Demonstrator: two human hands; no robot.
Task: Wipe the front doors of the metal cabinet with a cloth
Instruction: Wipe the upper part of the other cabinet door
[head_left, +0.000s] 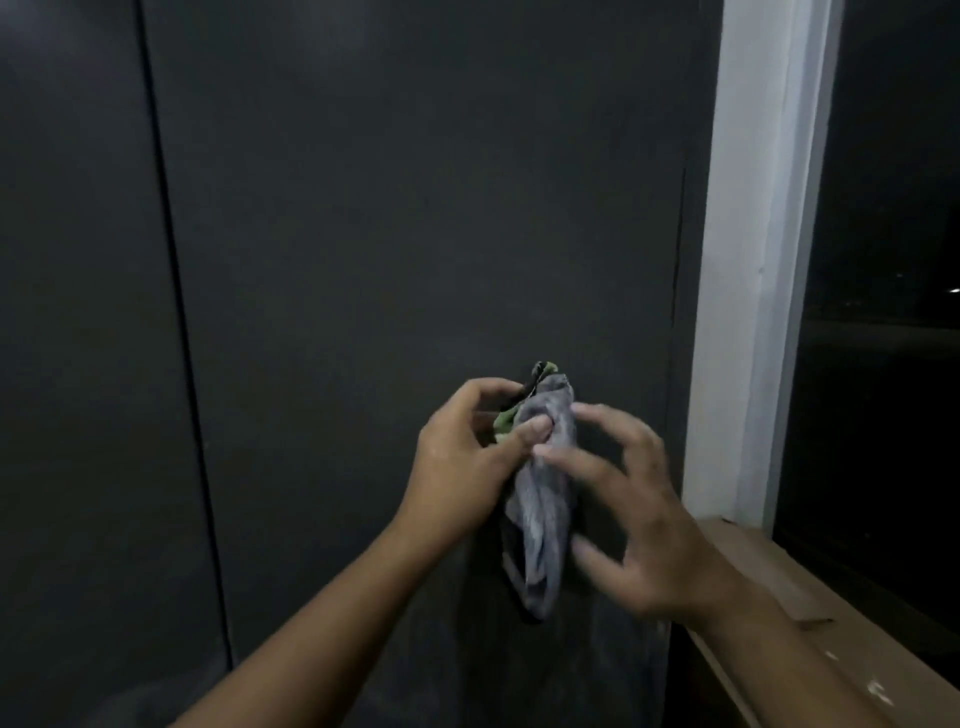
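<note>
The dark grey metal cabinet fills most of the view, with its right door (415, 208) in front of me and its left door (72, 260) past a vertical seam. A crumpled grey cloth (543, 499) with a green and black patch hangs in front of the lower right door. My left hand (467, 452) pinches the cloth near its top between thumb and fingers. My right hand (639, 514) is blurred, fingers spread, just right of the cloth with its fingertips at the fabric.
A white window frame post (753, 260) stands right of the cabinet. Below it runs a wooden sill (810, 623) with pale flecks. The window (893, 312) beyond is dark.
</note>
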